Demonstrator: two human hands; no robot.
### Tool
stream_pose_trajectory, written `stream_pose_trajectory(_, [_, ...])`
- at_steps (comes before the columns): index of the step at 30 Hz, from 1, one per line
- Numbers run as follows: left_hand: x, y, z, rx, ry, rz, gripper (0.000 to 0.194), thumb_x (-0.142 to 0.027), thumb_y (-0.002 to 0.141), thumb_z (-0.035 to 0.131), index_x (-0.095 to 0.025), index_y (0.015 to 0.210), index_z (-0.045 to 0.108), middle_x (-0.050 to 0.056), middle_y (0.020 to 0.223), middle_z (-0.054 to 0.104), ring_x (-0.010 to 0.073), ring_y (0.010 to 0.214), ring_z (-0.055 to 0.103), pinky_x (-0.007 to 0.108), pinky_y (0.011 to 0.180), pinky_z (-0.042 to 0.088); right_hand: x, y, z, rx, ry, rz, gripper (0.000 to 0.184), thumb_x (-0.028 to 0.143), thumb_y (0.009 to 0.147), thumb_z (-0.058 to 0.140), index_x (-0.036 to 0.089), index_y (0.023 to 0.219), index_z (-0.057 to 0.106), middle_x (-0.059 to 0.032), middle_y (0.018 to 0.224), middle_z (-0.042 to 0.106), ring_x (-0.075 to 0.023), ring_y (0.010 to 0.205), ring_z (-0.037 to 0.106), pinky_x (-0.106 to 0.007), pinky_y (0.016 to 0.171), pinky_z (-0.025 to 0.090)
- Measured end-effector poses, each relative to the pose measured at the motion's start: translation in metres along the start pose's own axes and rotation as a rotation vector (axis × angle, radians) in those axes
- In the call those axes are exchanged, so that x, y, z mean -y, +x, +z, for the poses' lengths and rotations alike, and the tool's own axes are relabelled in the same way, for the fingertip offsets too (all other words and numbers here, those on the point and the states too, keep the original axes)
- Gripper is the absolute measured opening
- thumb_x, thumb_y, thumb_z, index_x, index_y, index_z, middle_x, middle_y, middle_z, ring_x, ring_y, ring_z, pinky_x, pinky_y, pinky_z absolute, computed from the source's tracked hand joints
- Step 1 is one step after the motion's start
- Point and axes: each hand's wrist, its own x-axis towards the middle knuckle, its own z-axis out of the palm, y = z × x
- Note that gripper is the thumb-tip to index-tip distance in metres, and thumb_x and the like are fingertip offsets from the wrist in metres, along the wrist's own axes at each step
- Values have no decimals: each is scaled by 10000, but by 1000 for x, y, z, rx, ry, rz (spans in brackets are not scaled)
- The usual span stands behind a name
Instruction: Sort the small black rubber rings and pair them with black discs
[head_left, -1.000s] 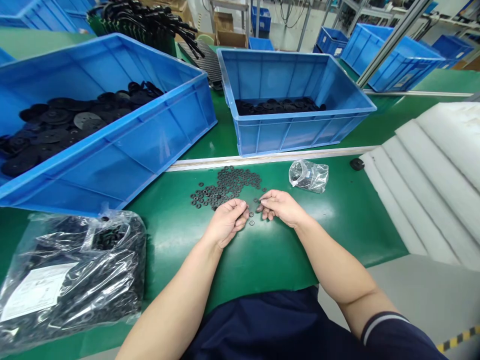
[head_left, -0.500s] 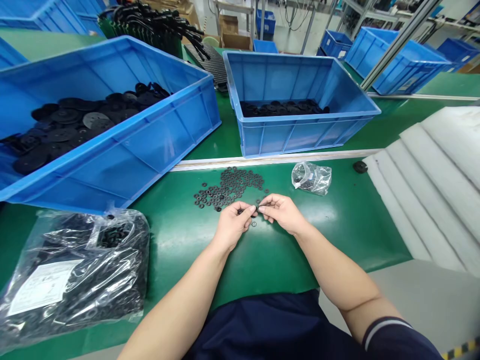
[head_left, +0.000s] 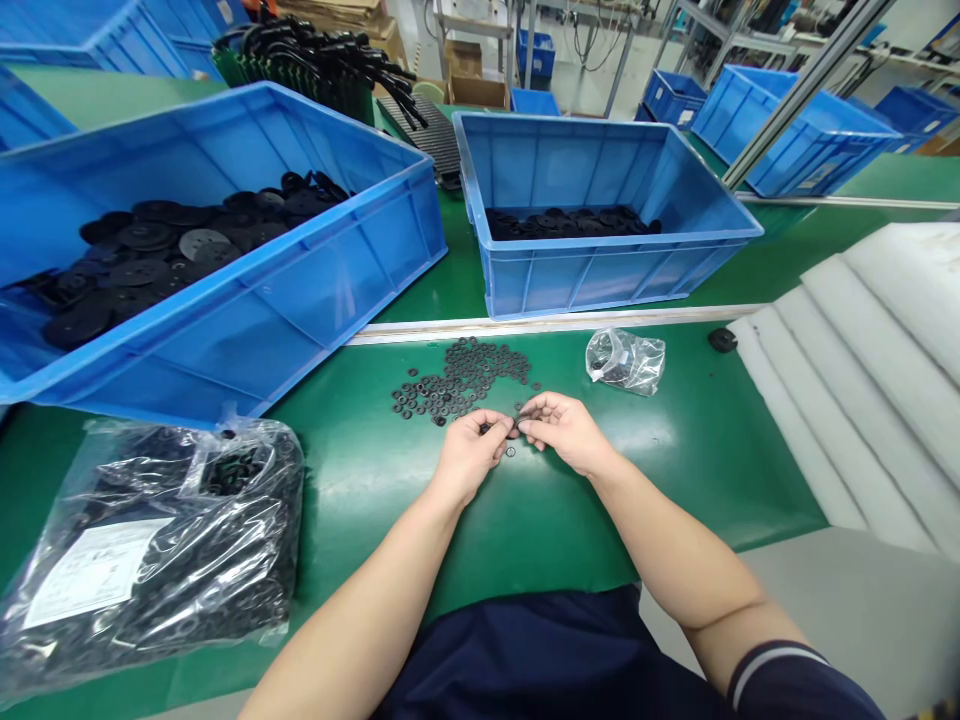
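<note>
- The person's left hand (head_left: 471, 455) and right hand (head_left: 566, 432) sit just below the heap of small black washers (head_left: 457, 380), on the green counter (head_left: 570, 520).
- A second ago the two hands stood slightly apart; now their fingertips meet.
- The fingers of the left hand (head_left: 491, 425) and of the right hand (head_left: 536, 405) are pressed together, pinching a small dark piece (head_left: 514, 426) between them, too small to make out well.
- One loose washer (head_left: 510, 451) lies alone on the counter, just below the hands and apart from the heap, which holds dozens, too many to count.
- Left of the heap lies one large clear plastic bag (head_left: 150, 560) packed with black parts, bearing one white label (head_left: 94, 575) whose writing cannot be read.
- Right of the heap lies one small clear plastic bag (head_left: 625, 361).
- Beyond the heap stand two blue plastic crates, a left crate (head_left: 300, 300) and a right crate (head_left: 570, 280), both holding black discs (head_left: 146, 237).
- Far right of the heap lie white foam sheets (head_left: 862, 400), with one black puck (head_left: 722, 340) beside them.
</note>
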Motion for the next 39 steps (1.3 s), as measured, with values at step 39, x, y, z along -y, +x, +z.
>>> stream_pose_trajectory(39, [-10, -1, -6, 224, -194, -85, 370, -464, 738, 712, -139, 815, 553, -36, 533, 505, 19, 378, 267, 148, 363, 121, 4, 6, -24, -135, 24, 13, 254, 242, 641, 728, 158, 846, 605, -7, 703, 640, -112, 561, 590, -249, 531, 476])
